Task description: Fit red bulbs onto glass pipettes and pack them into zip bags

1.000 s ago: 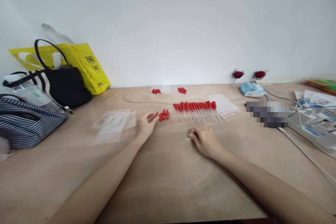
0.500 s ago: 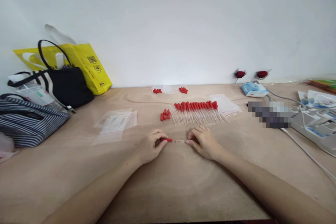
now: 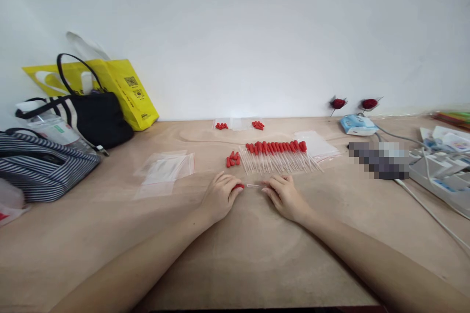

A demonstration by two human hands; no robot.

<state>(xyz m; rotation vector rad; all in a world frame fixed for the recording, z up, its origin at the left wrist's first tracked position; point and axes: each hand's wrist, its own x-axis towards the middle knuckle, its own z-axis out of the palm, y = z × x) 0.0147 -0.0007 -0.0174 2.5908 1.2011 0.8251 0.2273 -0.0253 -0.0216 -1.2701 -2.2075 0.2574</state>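
My left hand [image 3: 220,195] rests on the wooden table [image 3: 238,249] and pinches a small red rubber bulb [image 3: 238,186]. My right hand [image 3: 284,194] pinches a thin clear glass tube [image 3: 253,186] whose free end meets the bulb. Just beyond my hands lies a row of finished droppers [image 3: 279,155], red bulbs at the far end, clear tubes fanned toward me. A small heap of loose red bulbs [image 3: 232,159] sits left of that row.
Clear zip bags [image 3: 165,171] lie to the left, another [image 3: 316,145] right of the droppers. Two small bags with red bulbs [image 3: 238,125] sit by the wall. Striped bag [image 3: 40,166], black bag [image 3: 96,118] and yellow bag [image 3: 125,90] stand far left. Cables and a power strip [image 3: 436,171] lie right.
My left hand took a red bulb from the loose heap and brought it back toward my right hand; the bulb now meets the tube's end.
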